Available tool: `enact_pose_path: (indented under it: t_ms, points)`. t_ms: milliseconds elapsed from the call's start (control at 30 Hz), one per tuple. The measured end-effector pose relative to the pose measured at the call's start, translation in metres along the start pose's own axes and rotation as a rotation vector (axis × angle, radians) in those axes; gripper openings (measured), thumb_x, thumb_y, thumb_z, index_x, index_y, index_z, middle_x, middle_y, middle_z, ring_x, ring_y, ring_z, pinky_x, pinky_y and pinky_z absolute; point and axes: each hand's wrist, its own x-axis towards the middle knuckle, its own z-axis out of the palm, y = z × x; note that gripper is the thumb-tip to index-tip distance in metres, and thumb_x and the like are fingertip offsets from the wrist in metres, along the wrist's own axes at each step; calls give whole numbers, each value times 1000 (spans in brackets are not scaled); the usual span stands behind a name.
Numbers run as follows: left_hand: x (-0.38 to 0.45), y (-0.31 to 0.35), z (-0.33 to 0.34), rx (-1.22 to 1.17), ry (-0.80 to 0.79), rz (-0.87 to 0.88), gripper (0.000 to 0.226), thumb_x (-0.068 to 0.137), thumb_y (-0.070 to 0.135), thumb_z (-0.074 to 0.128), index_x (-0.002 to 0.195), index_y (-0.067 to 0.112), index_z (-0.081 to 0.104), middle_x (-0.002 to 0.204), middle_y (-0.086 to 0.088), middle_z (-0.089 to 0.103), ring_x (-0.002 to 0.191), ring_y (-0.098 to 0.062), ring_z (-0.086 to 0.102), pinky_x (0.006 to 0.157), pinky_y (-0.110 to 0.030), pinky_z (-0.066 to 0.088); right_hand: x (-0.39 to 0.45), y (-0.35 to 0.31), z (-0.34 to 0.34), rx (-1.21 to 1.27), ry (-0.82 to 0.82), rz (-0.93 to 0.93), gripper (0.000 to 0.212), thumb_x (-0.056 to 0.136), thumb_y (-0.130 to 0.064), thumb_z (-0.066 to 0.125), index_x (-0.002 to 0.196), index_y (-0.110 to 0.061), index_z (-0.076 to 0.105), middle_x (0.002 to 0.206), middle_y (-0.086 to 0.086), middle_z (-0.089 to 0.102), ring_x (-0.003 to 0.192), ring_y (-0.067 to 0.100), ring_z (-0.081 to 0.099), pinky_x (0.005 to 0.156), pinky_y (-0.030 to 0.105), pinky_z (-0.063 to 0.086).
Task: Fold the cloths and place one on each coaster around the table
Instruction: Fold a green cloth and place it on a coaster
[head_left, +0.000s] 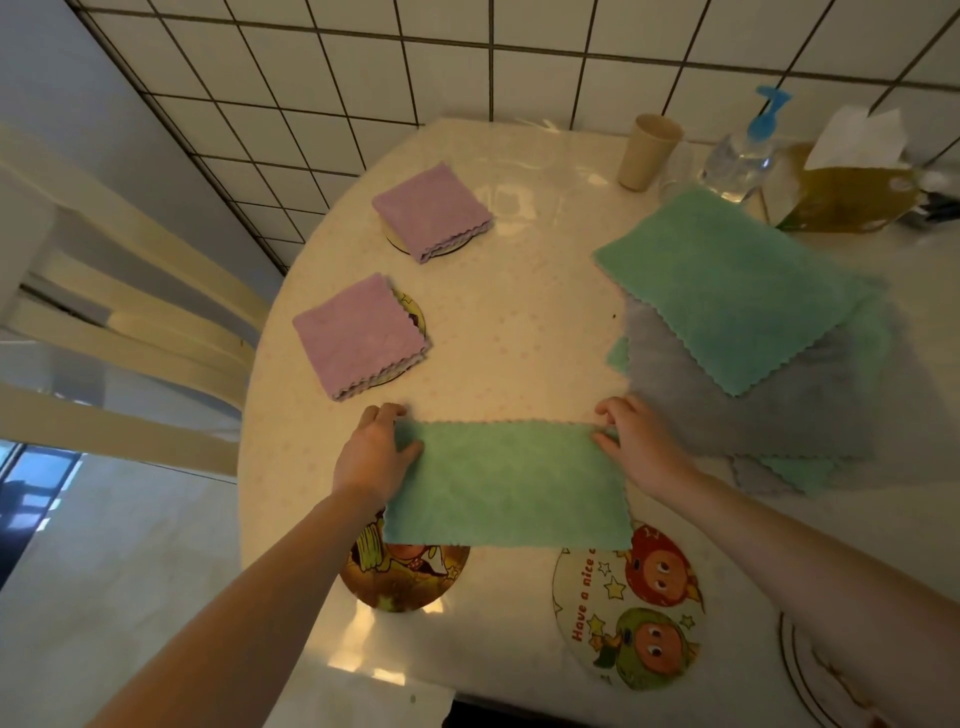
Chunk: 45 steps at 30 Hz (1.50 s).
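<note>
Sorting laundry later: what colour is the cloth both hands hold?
Green cloth, clearest in the head view.

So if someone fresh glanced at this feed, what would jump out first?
Both hands, left hand and right hand, pinch the far corners of a green cloth at the near table edge, folded to a strip. At the left, two folded purple cloths sit on coasters; at the right lies an unfolded green-and-grey pile.

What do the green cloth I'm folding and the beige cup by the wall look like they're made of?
Green cloth: soft, matte, fuzzy fabric, likely microfibre or terry; the nap and wavy pinked edges suggest it. Beige cup: smooth, matte and opaque, probably plastic or a fibre composite; it could be paper, the view leaves that open.
</note>
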Motion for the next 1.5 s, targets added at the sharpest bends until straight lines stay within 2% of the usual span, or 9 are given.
enact_pose_path:
  t_ms: [133, 367, 467, 667, 833, 1000, 1200, 1367, 1500]
  points:
    - [15, -1, -3, 41, -71, 12, 32, 82, 27, 70, 107, 12, 58, 107, -5, 46, 100, -26, 50, 87, -36, 45, 3, 2, -1, -25, -21, -22, 9, 90, -20, 59, 93, -13, 56, 100, -2, 47, 84, 13, 52, 69, 19, 36]
    - [19, 4, -13, -52, -83, 27, 19, 83, 19, 68, 92, 11, 53, 83, -6, 56, 78, -25, 51, 56, -30, 36, 2, 4, -5, 5, -29, -71, 9, 91, -21, 57, 94, -16, 51, 91, -4, 57, 80, 15, 57, 61, 21, 44]
    - [20, 5, -14, -68, -117, 14, 28, 80, 20, 72, 103, 14, 56, 95, -4, 57, 87, -22, 52, 66, -29, 40, 6, 5, -4, -55, -64, -72, 23, 89, -27, 60, 108, -15, 52, 103, -4, 51, 89, 10, 50, 67, 18, 37]
    - [23, 8, -10, 16, -174, -15, 38, 75, 20, 77, 107, 12, 57, 101, -5, 56, 90, -21, 50, 72, -30, 42, 13, 4, 0, -170, -173, -29, 19, 90, -34, 57, 98, -18, 52, 104, 0, 40, 88, 15, 48, 75, 29, 42]
    - [23, 11, -9, -25, -27, 41, 19, 81, 9, 66, 99, 9, 62, 99, -13, 64, 93, -30, 57, 75, -34, 47, 12, 3, -8, -178, -53, -56, 14, 93, -28, 55, 90, -18, 44, 79, -3, 54, 66, 16, 53, 53, 29, 40]
    - [-5, 13, 4, 279, 260, 283, 44, 85, 18, 59, 128, 15, 49, 128, -11, 45, 117, -35, 38, 94, -49, 38, -6, -7, -2, -342, 214, -132, 33, 85, -1, 56, 116, -10, 48, 112, 10, 49, 97, 25, 49, 73, 35, 50]
    - [-71, -2, 61, 449, -60, 840, 50, 96, 41, 41, 142, 22, 40, 152, -1, 35, 142, -26, 26, 116, -45, 24, -72, -18, 42, -368, 12, -548, 28, 86, -20, 57, 114, -15, 57, 117, 0, 54, 108, 19, 50, 87, 35, 49]
    - [-87, -30, 64, 604, -79, 758, 59, 94, 52, 32, 146, 24, 34, 155, 1, 29, 143, -27, 22, 113, -49, 29, -93, 1, 51, -515, -98, -535, 71, 77, 1, 62, 141, -18, 38, 148, 5, 37, 137, 26, 34, 104, 40, 37]
    - [-88, -59, 48, 608, -101, 675, 61, 95, 52, 24, 151, 27, 19, 158, 4, 15, 146, -25, 9, 118, -46, 14, -105, 5, 43, -621, -70, -559, 89, 67, 10, 67, 145, -11, 32, 152, 7, 31, 139, 27, 30, 105, 34, 24]
